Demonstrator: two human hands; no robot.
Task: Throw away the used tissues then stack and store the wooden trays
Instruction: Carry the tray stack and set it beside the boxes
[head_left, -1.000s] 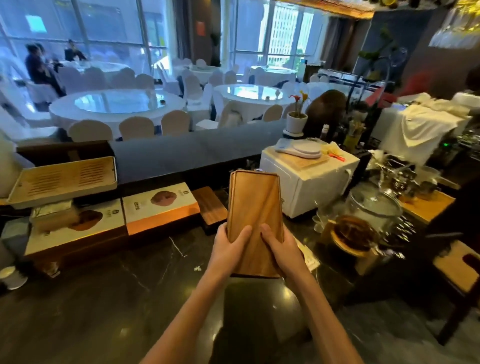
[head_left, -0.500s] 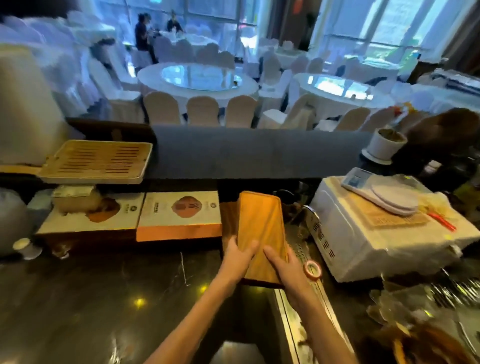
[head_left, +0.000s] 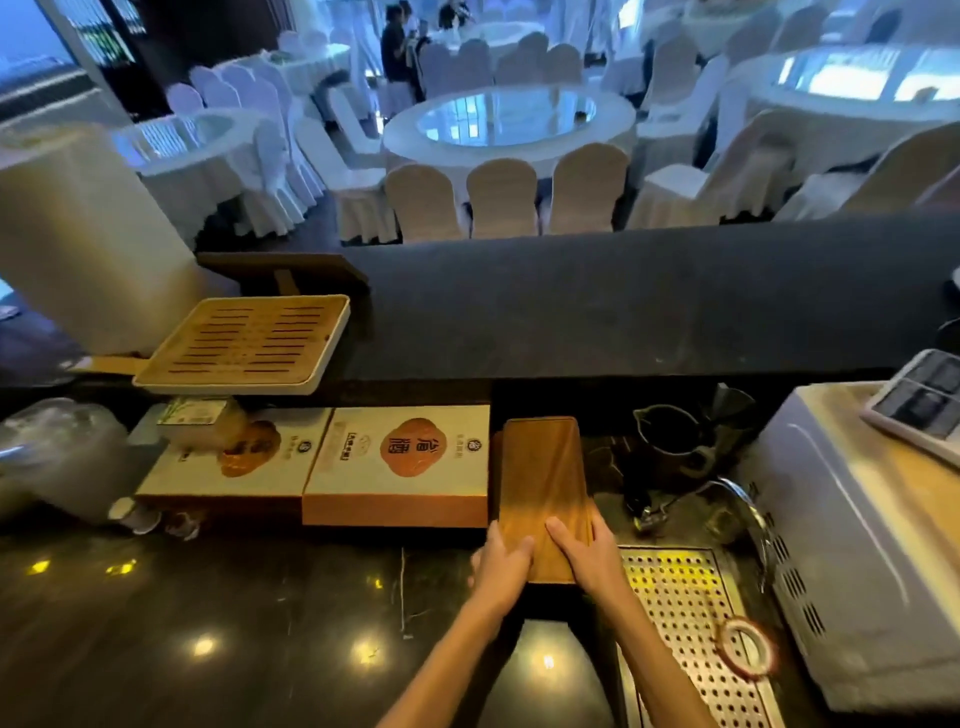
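A stack of brown wooden trays (head_left: 540, 478) lies lengthwise on the dark counter, right beside an orange-and-white gift box. My left hand (head_left: 501, 564) grips its near left corner and my right hand (head_left: 589, 556) grips its near right corner, thumbs on top. The far end of the stack reaches under the raised bar ledge. No tissues are in view.
Two gift boxes (head_left: 400, 467) sit left of the trays. A slatted bamboo tea tray (head_left: 249, 343) rests on the bar ledge (head_left: 623, 312). A perforated metal drain grate (head_left: 691, 623), a tape roll (head_left: 745, 649) and a white appliance (head_left: 857, 545) lie to the right. A dark pitcher (head_left: 670, 441) stands behind.
The view has swung left and down. Both hands have carried the wooden trays forward and lowered them flat onto the counter beside the gift box.
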